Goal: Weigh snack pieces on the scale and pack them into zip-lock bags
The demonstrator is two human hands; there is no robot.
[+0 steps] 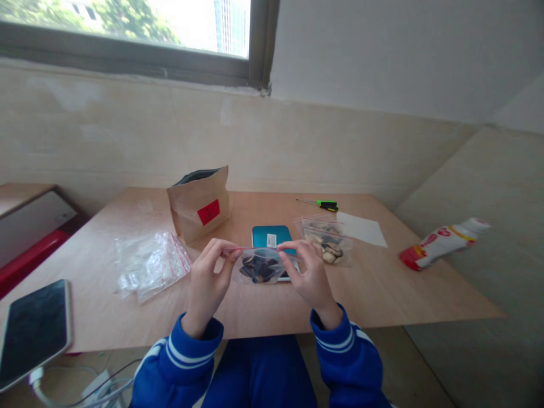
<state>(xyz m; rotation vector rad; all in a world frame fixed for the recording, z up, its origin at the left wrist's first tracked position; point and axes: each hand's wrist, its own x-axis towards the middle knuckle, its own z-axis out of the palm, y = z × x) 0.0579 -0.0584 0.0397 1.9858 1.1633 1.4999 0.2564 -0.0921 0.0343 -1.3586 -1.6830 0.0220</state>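
Observation:
Between my two hands hangs a clear zip bag (pixel 259 272) with dark, flat pieces inside and a red line along its top. My left hand (pixel 215 263) pinches the top left corner of the bag. At the other end, my right hand (pixel 304 263) grips the top edge between thumb and fingers. Behind the bag and partly hidden by it lies a small scale (pixel 272 233) with a teal top and a white label. Just beyond my right hand are filled zip bags (pixel 331 249) holding pale and dark pieces.
A brown paper pouch (pixel 199 204) with a red label stands open at the back left. Empty plastic bags (pixel 148 263) lie before it. A tablet (pixel 36 328) overhangs the left edge. Screwdrivers (pixel 327 203), white paper (pixel 361 228) and a bottle (pixel 442 243) are on the right.

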